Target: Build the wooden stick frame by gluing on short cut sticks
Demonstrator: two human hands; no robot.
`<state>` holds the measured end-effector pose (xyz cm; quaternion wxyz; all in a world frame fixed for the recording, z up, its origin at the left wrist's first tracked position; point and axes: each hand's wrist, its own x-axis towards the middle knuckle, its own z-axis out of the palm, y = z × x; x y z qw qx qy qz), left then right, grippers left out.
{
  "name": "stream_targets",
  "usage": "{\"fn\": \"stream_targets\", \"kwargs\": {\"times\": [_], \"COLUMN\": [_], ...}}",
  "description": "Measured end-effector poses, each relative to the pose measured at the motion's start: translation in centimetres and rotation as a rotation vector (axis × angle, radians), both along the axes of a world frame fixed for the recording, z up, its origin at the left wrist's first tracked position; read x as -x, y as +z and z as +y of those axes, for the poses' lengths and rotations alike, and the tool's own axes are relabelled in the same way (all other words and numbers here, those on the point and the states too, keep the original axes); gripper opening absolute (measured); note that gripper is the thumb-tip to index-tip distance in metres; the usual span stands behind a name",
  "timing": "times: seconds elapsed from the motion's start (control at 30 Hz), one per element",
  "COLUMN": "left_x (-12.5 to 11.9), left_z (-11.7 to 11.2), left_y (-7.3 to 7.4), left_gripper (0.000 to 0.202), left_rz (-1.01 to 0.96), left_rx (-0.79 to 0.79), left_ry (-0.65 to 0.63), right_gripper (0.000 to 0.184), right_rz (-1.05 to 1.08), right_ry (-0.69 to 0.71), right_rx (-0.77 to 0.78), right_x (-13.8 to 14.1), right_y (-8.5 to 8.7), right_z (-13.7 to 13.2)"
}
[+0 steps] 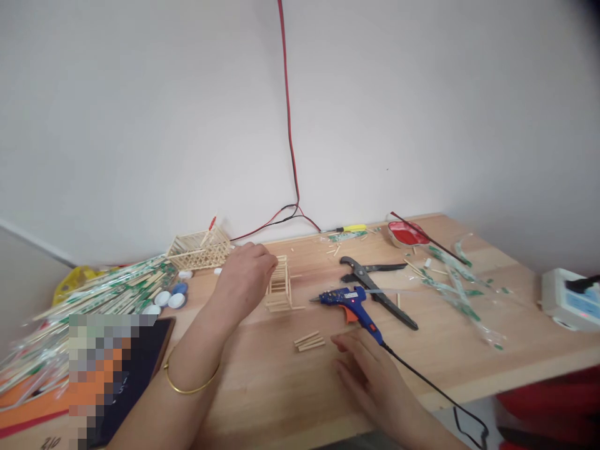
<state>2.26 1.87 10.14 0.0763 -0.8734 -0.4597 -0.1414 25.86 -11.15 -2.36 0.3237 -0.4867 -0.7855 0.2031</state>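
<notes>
My left hand (248,275) is closed at the upper left side of a small frame (280,286) built from thin wooden sticks. Its fingertips are partly hidden, but they appear to pinch the frame, which stands on the table. My right hand (363,372) hovers low over the wood with fingers apart and nothing in them. Just beyond it lies a blue hot glue gun (349,303) with an orange trigger. Several short cut sticks (309,341) lie in a group between the two hands.
Black pliers (375,287) lie behind the glue gun. A red dish (407,234) and a yellow-handled screwdriver (354,229) are at the back. Wrapped chopsticks (117,290), bottle caps (177,300) and a larger stick basket (199,249) occupy the left. A power strip (572,300) stands right.
</notes>
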Motion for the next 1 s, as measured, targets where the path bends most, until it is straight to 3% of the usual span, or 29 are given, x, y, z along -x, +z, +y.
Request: {"fn": "stream_targets", "kwargs": {"times": [0.47, 0.73, 0.9, 1.0], "left_x": [0.2, 0.1, 2.1, 3.8], "left_z": [0.3, 0.1, 0.0, -0.1], "left_y": [-0.5, -0.2, 0.8, 1.8], "left_gripper": [0.022, 0.017, 0.015, 0.014], "left_rz": [0.03, -0.019, -0.223, -0.267], "left_rx": [-0.032, 0.034, 0.046, 0.029], "left_ry": [-0.002, 0.014, -0.062, 0.008], "right_gripper": [0.026, 0.023, 0.024, 0.024], "right_rz": [0.005, 0.02, 0.037, 0.026], "right_ry": [0.008, -0.006, -0.032, -0.034], "right_rx": [0.05, 0.027, 0.014, 0.021], "right_x": [0.0, 0.1, 0.0, 0.0], "right_y": [0.2, 0.3, 0.3, 0.3], "right_z": [0.0, 0.2, 0.0, 0.0]}}
